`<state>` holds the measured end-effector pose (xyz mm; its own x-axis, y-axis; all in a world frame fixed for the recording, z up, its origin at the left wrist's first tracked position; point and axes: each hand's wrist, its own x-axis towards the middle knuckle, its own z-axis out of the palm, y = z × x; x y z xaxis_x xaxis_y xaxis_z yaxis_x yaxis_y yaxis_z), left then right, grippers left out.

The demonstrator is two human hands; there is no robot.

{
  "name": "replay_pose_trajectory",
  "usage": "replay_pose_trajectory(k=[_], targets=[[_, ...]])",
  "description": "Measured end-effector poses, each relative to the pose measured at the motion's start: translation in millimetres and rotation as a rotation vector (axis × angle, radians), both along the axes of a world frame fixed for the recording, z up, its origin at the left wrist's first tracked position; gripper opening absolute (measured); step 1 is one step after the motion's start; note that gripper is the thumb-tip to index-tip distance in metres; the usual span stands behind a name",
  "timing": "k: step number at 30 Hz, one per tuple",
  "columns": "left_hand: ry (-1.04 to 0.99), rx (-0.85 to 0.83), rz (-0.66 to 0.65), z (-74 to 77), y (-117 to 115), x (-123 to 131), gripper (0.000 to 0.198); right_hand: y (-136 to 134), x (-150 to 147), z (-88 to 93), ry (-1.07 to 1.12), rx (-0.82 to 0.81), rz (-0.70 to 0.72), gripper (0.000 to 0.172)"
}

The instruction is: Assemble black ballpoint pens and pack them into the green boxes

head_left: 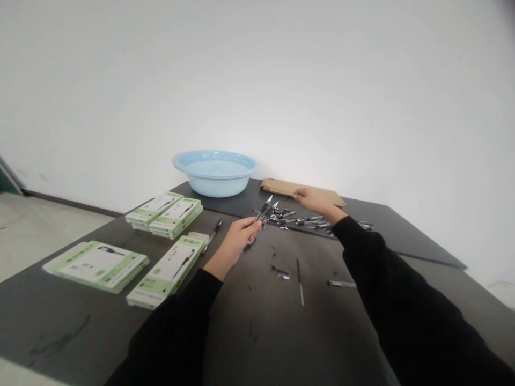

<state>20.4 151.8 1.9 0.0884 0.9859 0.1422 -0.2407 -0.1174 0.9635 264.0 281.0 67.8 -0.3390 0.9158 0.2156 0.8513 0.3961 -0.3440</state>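
Several black-gripped pens (263, 209) with pointed silver tips are held in my left hand (239, 236), its fingers closed round them above the table's middle. Farther back and to the right, my right hand (309, 198) is pinched over a small dark piece, too small to name, in front of a brown paper packet (281, 186). Under and beside my right forearm lies a loose heap of pens and pen parts (314, 221). Nearer to me are a thin refill (300, 281), small black and clear pieces (280, 272) and a clear pen barrel (341, 284).
A light blue basin (219, 182) stands at the back by the wall. Green and white pen boxes (179, 214) are stacked at the left, with a flat box (98, 265) and another box (167, 273) nearer. One pen (213, 236) lies beside that box on the dark table (249, 332).
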Motion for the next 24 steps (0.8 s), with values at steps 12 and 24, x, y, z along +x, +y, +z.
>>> replay_pose_trajectory(k=[12, 24], targets=[[0.103, 0.02, -0.114, -9.4, -13.3, 32.9, 0.028, -169.5, 64.9, -61.9, 0.639, -0.399, -0.032, 0.036], [0.095, -0.034, -0.393, -18.4, -62.2, 86.6, 0.033, -218.8, 31.0, -72.0, 0.886, -0.308, -0.079, 0.032]])
